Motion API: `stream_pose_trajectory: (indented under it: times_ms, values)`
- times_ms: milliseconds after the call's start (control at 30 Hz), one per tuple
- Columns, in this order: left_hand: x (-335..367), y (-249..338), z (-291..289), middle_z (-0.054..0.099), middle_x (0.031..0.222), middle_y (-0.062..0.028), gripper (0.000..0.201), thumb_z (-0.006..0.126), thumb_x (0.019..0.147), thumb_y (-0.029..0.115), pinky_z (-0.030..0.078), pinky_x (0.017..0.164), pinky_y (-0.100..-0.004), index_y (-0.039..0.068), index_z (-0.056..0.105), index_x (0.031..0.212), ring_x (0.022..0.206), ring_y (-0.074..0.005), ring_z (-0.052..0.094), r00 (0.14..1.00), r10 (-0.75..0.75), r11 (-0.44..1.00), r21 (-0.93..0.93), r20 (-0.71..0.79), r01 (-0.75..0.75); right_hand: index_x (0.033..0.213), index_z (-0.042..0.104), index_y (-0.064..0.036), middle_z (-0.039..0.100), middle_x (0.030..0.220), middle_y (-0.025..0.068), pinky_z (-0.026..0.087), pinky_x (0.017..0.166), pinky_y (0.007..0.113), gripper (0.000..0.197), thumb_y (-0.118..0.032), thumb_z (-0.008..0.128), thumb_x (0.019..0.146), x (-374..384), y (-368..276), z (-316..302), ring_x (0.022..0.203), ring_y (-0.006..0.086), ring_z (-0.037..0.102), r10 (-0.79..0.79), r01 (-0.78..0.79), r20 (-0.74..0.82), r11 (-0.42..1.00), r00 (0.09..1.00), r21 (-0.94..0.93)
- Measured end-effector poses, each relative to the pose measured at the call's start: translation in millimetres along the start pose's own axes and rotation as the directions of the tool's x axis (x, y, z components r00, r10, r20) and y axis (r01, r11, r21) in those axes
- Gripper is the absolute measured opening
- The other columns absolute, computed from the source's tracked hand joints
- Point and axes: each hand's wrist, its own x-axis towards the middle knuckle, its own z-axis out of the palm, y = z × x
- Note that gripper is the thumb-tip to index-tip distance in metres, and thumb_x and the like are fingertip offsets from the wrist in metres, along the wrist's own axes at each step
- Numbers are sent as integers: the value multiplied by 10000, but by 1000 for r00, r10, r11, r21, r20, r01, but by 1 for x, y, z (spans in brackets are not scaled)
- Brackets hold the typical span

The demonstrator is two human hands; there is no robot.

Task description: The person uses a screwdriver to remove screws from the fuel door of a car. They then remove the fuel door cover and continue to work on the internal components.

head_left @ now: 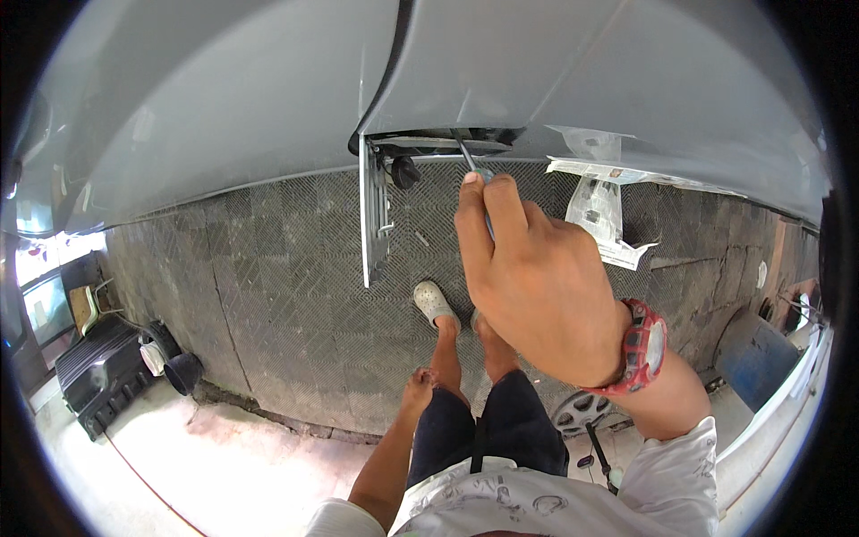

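My right hand [537,277], with a red-strapped watch [644,349] at its wrist, grips a screwdriver [467,154]. Most of the handle is hidden by the fingers. The metal shaft reaches into a recess [438,141] in the grey car panel [537,72]; its tip cannot be seen. Left of the shaft, a hinged flap [366,215] stands out from the recess, with a black cap-like piece [404,172] beside it. Well below the panel, my left hand [419,389] hangs by my thigh with its fingers curled in; whatever they hold, if anything, is too small to make out.
Taped printed paper [595,210] hangs from the panel, right of the recess. Dark ribbed mats [295,268] cover the floor under my feet. A black plastic housing [103,371] lies at the left, and a blue container [756,358] stands at the right. Behind me is a spoked wheel [582,412].
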Motion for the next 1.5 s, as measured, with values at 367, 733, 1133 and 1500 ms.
stream_pose_trajectory:
  times_ms: [367, 733, 1133, 1500]
  values:
    - [0, -5, 3, 793, 1177, -132, 249, 540, 1111, 205, 593, 921, -417, 42, 703, 1208, 1077, -317, 774, 999, -11, 1000, 29, 43, 9, 1313, 648, 56, 608, 1100, 112, 565, 579, 291, 541, -69, 736, 793, -2, 4, -2, 782, 176, 721, 52, -50, -34, 998, 998, 48]
    - [-4, -15, 9, 796, 1156, -140, 223, 527, 1123, 151, 616, 887, -392, 26, 707, 1167, 1032, -281, 793, 1000, -10, 999, -44, 4, 10, 1207, 751, -27, 747, 1072, 169, 565, 707, 334, 322, -97, 783, 894, -29, 43, -70, 835, 252, 743, 165, -123, -81, 919, 983, 374]
    - [27, -26, 13, 807, 1025, -113, 215, 592, 1103, 290, 626, 805, -515, 98, 689, 1102, 940, -394, 778, 935, 340, 898, 330, -98, -292, 1333, 690, 10, 757, 1201, 100, 577, 936, 297, 367, -99, 761, 991, -136, -7, 100, 1078, 164, 717, 462, -351, 587, -500, 665, 791]
    - [181, 76, -53, 726, 774, -172, 359, 654, 1058, 398, 576, 669, -515, 78, 717, 909, 726, -402, 731, 675, 738, 508, 674, -18, -537, 1382, 680, 10, 771, 1214, 101, 561, 875, 281, 325, -105, 647, 1080, -183, -89, 423, 963, 136, 709, 139, -466, 793, -744, 593, 479]
